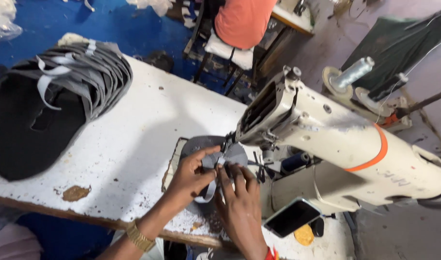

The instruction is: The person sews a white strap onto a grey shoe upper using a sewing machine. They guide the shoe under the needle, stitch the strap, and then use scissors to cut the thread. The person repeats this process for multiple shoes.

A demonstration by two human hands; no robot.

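Observation:
My left hand (191, 175) and my right hand (240, 197) press on a dark grey fabric piece (201, 147) that lies under the needle of a cream sewing machine (336, 144). The left thumb and fingers pinch a light grey strap (210, 188) against the fabric. The right fingers hold the same strap and the fabric just beside the presser foot (226, 147). A gold watch sits on my left wrist and a red band on my right.
A stack of dark grey fabric pieces with light straps (52, 91) lies at the table's left end. A phone (292, 217) rests by the machine base. Thread spools (353, 72) stand behind the machine. A person in an orange top (242, 19) sits beyond the white table (133, 135).

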